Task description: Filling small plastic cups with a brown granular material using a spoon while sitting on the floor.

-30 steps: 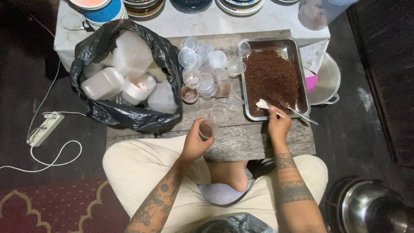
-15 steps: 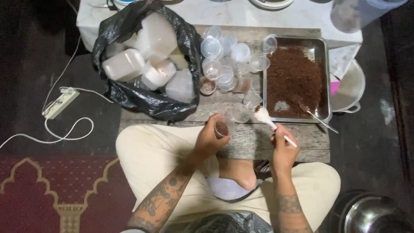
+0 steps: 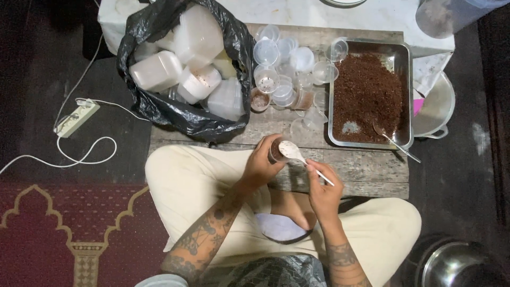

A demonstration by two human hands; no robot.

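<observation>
Two hands meet at the middle of the frame, above the near edge of the wooden board (image 3: 372,170). Left hand (image 3: 260,167) has its fingers closed around a small clear cup (image 3: 276,151); right hand (image 3: 321,188) pinches a white spoon (image 3: 297,154) whose bowl lies over the cup mouth. Further up, empty cups (image 3: 287,69) crowd the centre, between a black bag (image 3: 175,109) of white containers at upper left and a metal tray (image 3: 406,90) of brown powder at right. Free board stays only near the cup.

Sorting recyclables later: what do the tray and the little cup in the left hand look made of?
The tray looks like metal, likely stainless steel: grey with a shiny rim. The small cup in the left hand seems to be clear thin plastic, its brown contents showing through.
</observation>
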